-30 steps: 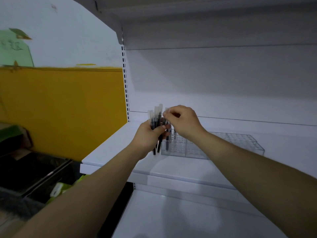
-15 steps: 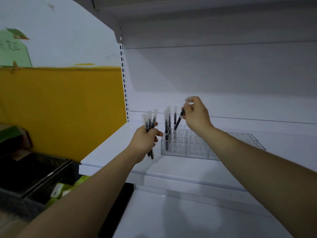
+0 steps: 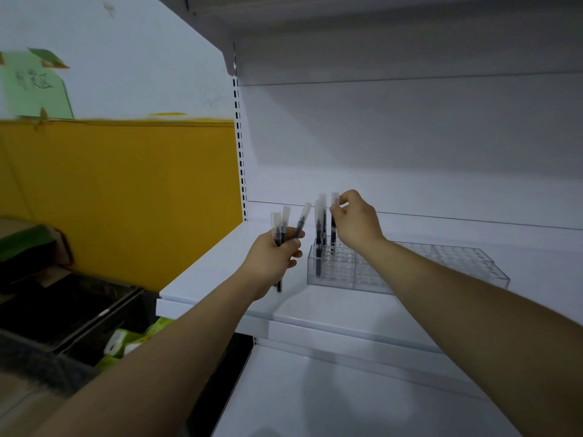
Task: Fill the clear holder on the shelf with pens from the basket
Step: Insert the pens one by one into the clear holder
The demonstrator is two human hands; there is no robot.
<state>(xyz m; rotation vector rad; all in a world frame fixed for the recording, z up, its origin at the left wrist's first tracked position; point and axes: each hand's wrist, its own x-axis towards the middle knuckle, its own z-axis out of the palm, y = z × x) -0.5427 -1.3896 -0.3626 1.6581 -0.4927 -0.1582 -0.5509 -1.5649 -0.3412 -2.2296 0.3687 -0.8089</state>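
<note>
A: Where is the clear holder [image 3: 337, 274] seen?

B: It is set flat on the white shelf [image 3: 217, 279], near the left end and back from the front edge. Its grid of cells is mostly unfilled. At least two pens [image 3: 318, 238] are stood upright in the cells at its left end, clear caps up.

A: How is the right hand [image 3: 358, 223] occupied?

B: One pen [image 3: 333, 227] is pinched at its cap between thumb and fingertips and held upright, just beside the standing ones. Its lower end is met by the top of the holder – whether it is seated in a cell cannot be told.

A: And the left hand [image 3: 271, 261]?

B: It is held above the shelf, just left of the holder and apart from it. A small bunch of pens [image 3: 280, 230] is gripped by curled fingers; three clear caps are fanned out above the fist, the rightmost tilted towards the holder. A dark tip is seen projecting below the hand.

A: What else is noted?

B: A slotted upright [image 3: 240, 152] is fixed at the back left corner, and a lower shelf [image 3: 315, 402] is seen underneath. To the left a yellow panel [image 3: 126, 197] is noted, with a green paper sign [image 3: 34, 86] above it. Dark bins [image 3: 79, 313] are placed below – green and white packets [image 3: 126, 345] are seen in one.
</note>
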